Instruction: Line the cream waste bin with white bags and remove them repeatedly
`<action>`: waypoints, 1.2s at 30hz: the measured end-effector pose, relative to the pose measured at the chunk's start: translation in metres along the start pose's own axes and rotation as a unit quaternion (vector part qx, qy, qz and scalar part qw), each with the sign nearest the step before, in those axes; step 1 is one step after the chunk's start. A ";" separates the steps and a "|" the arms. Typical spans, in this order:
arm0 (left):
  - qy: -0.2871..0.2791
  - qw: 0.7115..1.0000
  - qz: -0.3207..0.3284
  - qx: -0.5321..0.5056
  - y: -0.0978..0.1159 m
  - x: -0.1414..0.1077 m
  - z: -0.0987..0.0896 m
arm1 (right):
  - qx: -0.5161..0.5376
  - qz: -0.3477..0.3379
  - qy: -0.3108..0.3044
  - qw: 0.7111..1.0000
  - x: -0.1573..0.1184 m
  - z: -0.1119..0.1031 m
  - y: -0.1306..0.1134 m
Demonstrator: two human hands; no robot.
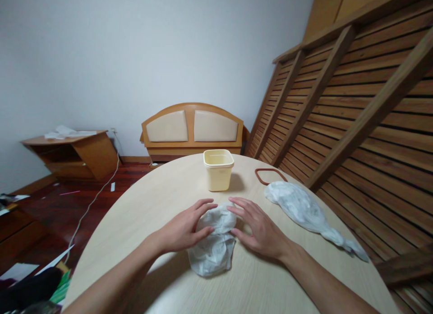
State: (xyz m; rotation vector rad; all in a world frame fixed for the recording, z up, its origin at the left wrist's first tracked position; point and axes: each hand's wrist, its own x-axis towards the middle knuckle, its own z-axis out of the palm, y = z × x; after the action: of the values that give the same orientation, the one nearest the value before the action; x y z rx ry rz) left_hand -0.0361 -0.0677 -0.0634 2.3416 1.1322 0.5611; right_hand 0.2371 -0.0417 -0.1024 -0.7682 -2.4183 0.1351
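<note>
A crumpled whitish plastic bag (213,255) lies on the round pale table (162,183), between my two hands. My left hand (186,226) is at the bag's left edge, fingers apart and slightly curved over it. On the other side my right hand (255,226) has its fingers spread, with the fingertips at the bag's right edge. Neither hand is closed round the bag. Just beyond the hands stands a pale yellow square container (218,172), upright and without a lid.
A brown rounded frame (259,176) and a second, long twisted plastic bag (304,208) lie at the table's right. Slatted wooden panels (338,106) lean close beyond that edge. Behind are a headboard (192,124) and, left, a low cabinet (91,156).
</note>
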 end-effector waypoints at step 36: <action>0.192 0.892 -0.105 -0.395 -0.001 0.014 0.004 | -0.011 0.027 0.048 0.998 0.003 0.008 -0.001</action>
State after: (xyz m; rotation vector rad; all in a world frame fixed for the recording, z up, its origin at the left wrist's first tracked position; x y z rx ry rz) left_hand -0.0262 -0.0566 -0.0646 1.4223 1.0279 1.1759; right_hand 0.2301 -0.0403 -0.1066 -0.8299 -2.3131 0.0916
